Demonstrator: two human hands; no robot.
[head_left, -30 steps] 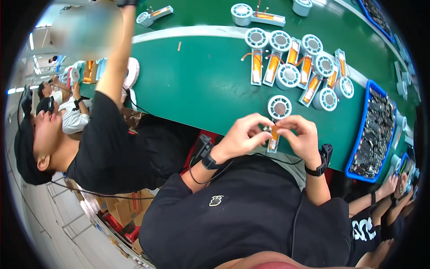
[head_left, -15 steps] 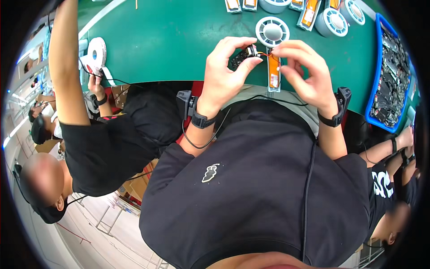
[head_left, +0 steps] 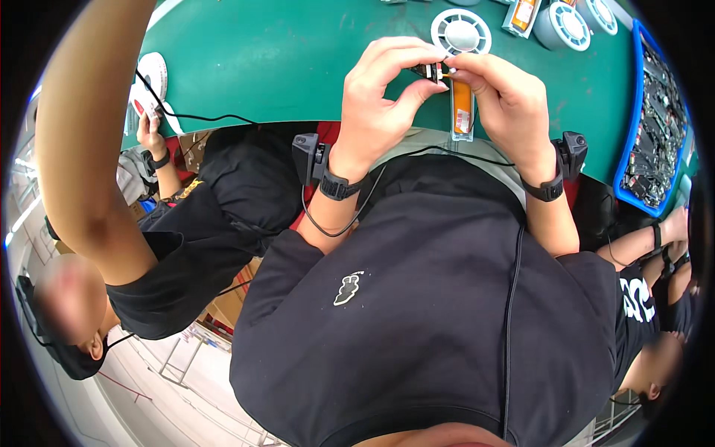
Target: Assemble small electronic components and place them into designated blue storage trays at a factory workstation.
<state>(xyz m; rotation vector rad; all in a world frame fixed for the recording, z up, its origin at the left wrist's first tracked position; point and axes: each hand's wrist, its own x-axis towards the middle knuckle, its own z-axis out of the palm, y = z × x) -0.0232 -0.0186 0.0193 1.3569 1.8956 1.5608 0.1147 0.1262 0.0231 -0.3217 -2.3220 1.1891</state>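
Between the thumb and fingers of my left hand (head_left: 383,104) is a small black circuit board (head_left: 426,71), mostly covered by the fingers. My right hand (head_left: 510,100) is closed in a pinch on a small white connector (head_left: 452,71) at the board's right edge. Whether the plug is seated in its socket cannot be made out. Just below the fingertips, an orange battery pack (head_left: 462,100) lies in a narrow metal tray on the table. Beyond it, in line with the tray, sits a round grey housing with a slotted rim (head_left: 461,34).
More round grey housings (head_left: 564,28) and orange packs (head_left: 523,13) stand at the far right of the green table (head_left: 298,67). A blue bin (head_left: 624,167) full of circuit boards is at right. On the left, a co-worker's arm (head_left: 89,141) reaches over, near a white tape roll (head_left: 153,74).
My right hand has moved left to the board and its fingers have closed on the connector. The board has turned in my left hand. The co-worker's raised arm has come nearer.
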